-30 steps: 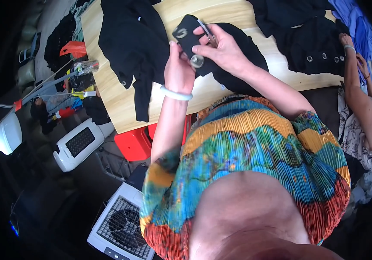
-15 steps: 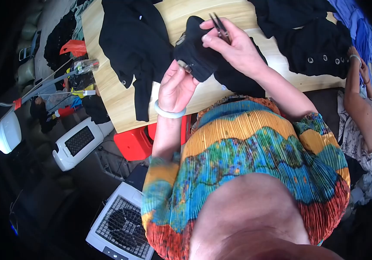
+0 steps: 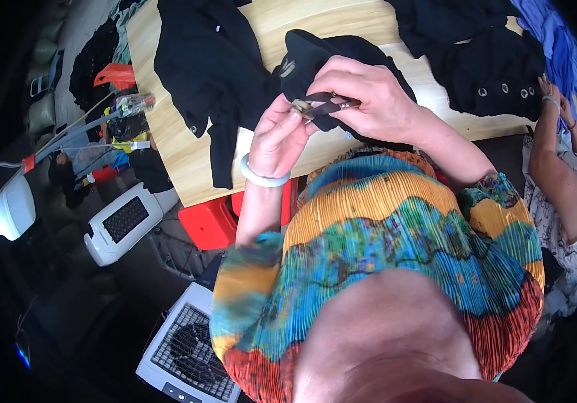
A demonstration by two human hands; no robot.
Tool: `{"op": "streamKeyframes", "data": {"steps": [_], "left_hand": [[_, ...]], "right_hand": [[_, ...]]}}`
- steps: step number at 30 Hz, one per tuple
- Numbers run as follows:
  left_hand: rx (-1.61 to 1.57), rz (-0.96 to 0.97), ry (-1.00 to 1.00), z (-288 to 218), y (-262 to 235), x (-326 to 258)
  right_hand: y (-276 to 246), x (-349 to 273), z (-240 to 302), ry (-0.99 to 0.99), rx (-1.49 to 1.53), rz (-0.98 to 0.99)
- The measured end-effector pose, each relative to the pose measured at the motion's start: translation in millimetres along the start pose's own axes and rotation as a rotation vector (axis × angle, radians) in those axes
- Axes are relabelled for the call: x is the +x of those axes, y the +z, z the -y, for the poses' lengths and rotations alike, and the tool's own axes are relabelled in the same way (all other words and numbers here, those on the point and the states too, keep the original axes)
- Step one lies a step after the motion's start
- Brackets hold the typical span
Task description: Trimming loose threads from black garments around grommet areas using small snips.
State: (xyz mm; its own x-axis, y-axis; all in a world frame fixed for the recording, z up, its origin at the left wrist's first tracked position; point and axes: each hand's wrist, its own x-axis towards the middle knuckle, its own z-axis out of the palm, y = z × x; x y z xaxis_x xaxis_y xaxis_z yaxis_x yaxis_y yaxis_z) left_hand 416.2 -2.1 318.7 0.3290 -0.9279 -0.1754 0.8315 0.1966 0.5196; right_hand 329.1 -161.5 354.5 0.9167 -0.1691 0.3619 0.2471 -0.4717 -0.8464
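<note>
Pinching a round fastener (image 3: 300, 105) on the black garment (image 3: 315, 50) above the wooden table (image 3: 186, 161), our left hand (image 3: 276, 140) meets dark snips (image 3: 327, 106), our right hand's (image 3: 377, 101) fingers curled round them; whether anything is cut, we cannot tell.

To the left of the left grip (image 3: 278, 138) and below it, a red stool (image 3: 206, 225) stands at the edge of the tabletop (image 3: 184, 178). Farther left is a white appliance (image 3: 124, 224) with a dark panel; behind the grip on that side, a boxy fan (image 3: 191, 342) with a black grille. Well left of the grip hangs a red plastic bag (image 3: 115, 76). Well right of the right grip (image 3: 362, 101) are another person's patterned top (image 3: 567, 201) and bright blue cloth (image 3: 562, 57).
</note>
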Motion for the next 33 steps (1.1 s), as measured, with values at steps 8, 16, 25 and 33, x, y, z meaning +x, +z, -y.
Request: {"op": "streamKeyframes", "data": {"steps": [8,16,25,33], "left_hand": [[-0.112,0.034,0.079,-7,13,-3],[-0.135,-0.003,0.053,-4,7,0],[-0.056,-0.053,0.013,-3,2,-2],[-0.124,-0.068,0.052,-2,12,-5]], "right_hand": [[-16,7,6,0.268,0.150,-0.203],[0,-1,8,0.081,0.160,-0.016],[3,2,-8,-0.049,-0.101,-0.049],[-12,0,-7,0.136,-0.052,-0.277]]}}
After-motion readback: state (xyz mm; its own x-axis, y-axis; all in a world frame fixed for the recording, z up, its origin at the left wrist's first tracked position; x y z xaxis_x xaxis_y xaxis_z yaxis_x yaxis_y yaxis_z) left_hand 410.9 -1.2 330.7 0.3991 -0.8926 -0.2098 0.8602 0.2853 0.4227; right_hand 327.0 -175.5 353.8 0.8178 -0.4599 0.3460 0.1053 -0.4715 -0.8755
